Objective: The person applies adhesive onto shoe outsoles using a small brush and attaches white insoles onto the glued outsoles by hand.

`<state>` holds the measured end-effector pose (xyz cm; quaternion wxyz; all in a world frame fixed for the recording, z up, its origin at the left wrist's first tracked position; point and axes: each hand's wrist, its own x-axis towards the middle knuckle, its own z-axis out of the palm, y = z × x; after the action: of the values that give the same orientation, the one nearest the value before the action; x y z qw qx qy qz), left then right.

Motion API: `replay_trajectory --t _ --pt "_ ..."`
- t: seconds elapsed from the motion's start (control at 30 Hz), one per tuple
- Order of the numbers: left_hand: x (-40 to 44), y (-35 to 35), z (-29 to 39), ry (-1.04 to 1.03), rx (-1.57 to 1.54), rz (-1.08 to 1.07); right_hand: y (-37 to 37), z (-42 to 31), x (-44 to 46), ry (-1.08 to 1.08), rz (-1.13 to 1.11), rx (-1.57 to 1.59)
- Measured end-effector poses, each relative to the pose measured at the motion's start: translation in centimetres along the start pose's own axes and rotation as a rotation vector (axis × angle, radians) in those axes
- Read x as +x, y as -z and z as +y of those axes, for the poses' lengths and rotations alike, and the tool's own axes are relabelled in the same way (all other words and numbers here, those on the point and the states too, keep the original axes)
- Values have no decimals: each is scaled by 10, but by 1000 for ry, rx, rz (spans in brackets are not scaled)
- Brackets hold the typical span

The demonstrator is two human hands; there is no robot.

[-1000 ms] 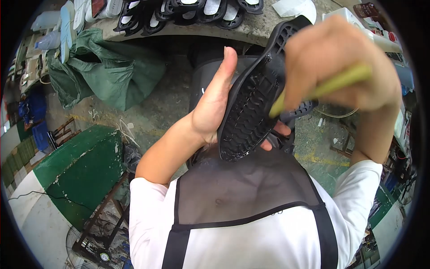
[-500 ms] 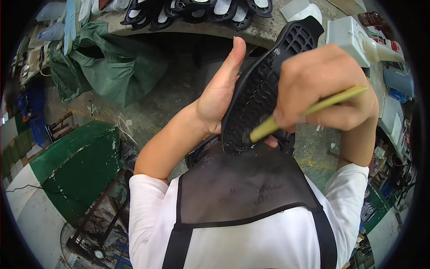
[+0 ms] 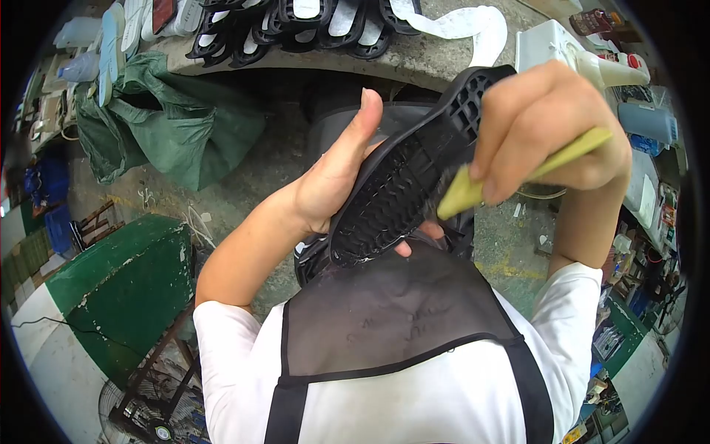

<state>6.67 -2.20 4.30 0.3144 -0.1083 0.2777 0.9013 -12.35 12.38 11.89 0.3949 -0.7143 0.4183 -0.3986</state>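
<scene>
Head view: Above your dark apron (image 3: pixel 392 314), a black sole (image 3: pixel 399 174) lies tilted in your left hand (image 3: pixel 333 181), thumb raised, the other fingers curled beneath it with tips showing past its edge. Your right hand (image 3: pixel 551 126) has its fingers clamped on a yellow-green brush (image 3: pixel 460 196), its blurred head at the sole's right side. Beyond, other soles (image 3: pixel 296 41) crowd the bench (image 3: pixel 440 55).
</scene>
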Motion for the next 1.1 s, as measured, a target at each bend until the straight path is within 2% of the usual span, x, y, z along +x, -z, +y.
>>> replay_trajectory --t 0.13,0.17,0.27,0.33,0.47,0.5,0.57,0.6,0.63,0.67,0.73,0.8,0.83,0.87,0.93,1.0,1.1 --pt "-2 3 -6 14 55 -27 -7 2 -18 -84 -16 -51" --pt "-3 4 -8 24 66 -18 -3 -5 -31 -79 48 -11" --pt "-3 8 -8 16 79 -41 6 -6 -88 30 480 21" --pt "0 8 -5 47 126 -67 5 13 -93 48 495 -45" --pt "11 -9 -5 93 361 -70 -14 34 -96 -209 520 238" --pt "8 -10 -6 83 319 -60 -18 39 -101 -180 584 292" --pt "-3 -3 -2 -58 14 -200 -26 53 -115 -81 711 374" --pt "-7 3 2 -119 -141 -268 -34 53 -118 -80 855 486" --pt "-4 15 12 -326 -64 -340 -47 49 -115 -77 999 597" --pt "4 17 8 -467 -28 -236 -64 46 -110 -71 1144 711" --pt "21 21 0 -726 79 25 -107 53 -83 -35 1317 673" --pt "61 8 -17 -763 -107 149 -145 60 -71 -61 1229 880" --pt "66 9 -20 -689 -278 14 -147 59 -77 -70 1248 828" --pt "72 26 -29 -651 -333 -141 -138 57 -90 79 1380 727" --pt "81 32 -43 -584 -396 -176 -113 51 -135 6 1903 483" --pt "81 36 -53 -480 -338 -109 -89 49 -191 -325 1900 134" --pt "77 34 -62 -364 -245 13 -78 62 -218 -610 1743 43"
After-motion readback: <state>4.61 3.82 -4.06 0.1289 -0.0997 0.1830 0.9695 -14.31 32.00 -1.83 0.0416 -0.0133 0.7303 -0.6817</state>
